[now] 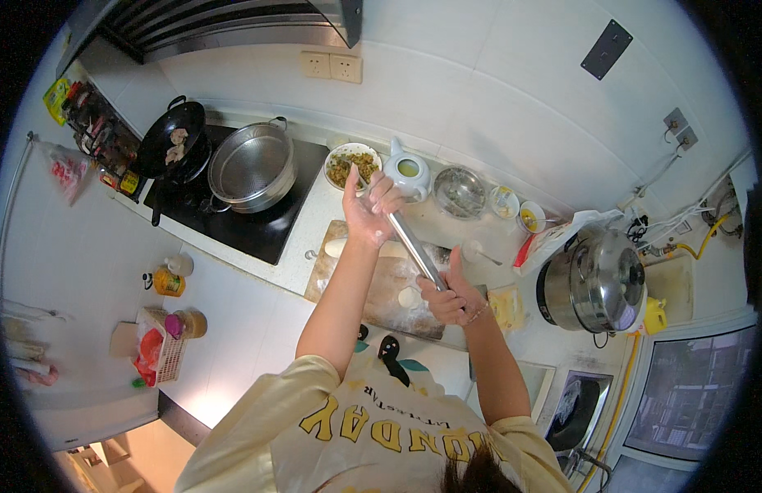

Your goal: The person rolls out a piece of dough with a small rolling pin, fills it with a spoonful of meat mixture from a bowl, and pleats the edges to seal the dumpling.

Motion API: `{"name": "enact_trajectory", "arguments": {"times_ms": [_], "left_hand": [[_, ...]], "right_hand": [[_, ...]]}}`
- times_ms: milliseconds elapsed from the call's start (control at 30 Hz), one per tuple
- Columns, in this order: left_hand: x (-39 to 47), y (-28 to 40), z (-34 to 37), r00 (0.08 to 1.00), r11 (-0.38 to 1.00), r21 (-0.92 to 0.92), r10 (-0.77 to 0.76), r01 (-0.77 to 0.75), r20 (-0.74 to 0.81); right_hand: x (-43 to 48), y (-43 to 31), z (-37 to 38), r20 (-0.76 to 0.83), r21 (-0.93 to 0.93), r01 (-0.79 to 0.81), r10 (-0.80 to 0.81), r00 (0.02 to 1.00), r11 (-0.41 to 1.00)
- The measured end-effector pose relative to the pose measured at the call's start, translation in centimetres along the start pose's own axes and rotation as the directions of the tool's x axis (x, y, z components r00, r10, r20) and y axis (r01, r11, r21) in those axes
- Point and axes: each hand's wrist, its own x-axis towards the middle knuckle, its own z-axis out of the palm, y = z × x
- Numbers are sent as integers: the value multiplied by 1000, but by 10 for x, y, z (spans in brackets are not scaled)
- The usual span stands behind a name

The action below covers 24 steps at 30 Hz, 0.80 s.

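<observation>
My left hand (370, 206) is closed around the upper end of a shiny metal rolling pin (416, 249), held raised and slanting over a wooden board. My right hand (451, 293) grips its lower end. Beneath, the floured wooden board (381, 293) lies on the counter. A round piece of dough (409, 297) rests on it, left of my right hand. A long roll of dough (335, 248) lies along the board's far side, partly hidden by my left forearm. Beyond my left hand stands a bowl of chopped filling (353, 161).
A steamer pot (252, 166) and a black wok (174, 138) stand on the cooktop at left. Along the wall are a white teapot (408, 171), a metal bowl (459, 192) and small bowls. A large lidded steel pot (593, 280) stands at right, near a sink (578, 410).
</observation>
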Motion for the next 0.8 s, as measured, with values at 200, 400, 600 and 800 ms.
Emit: {"name": "enact_trajectory", "arguments": {"times_ms": [200, 400, 600, 800], "left_hand": [[-15, -47, -25, 836, 912, 58, -396, 406, 379], [2, -7, -14, 956, 922, 384, 64, 53, -287], [-26, -18, -58, 854, 54, 939, 402, 338, -331], [-109, -23, -150, 868, -495, 737, 423, 461, -258]], "right_hand": [[30, 20, 17, 336, 325, 83, -197, 921, 942], [7, 26, 9, -481, -679, -69, -372, 794, 731], [-24, 7, -41, 227, -558, -707, -900, 373, -434], [-29, 53, -123, 26, -513, -780, -915, 403, -358]]}}
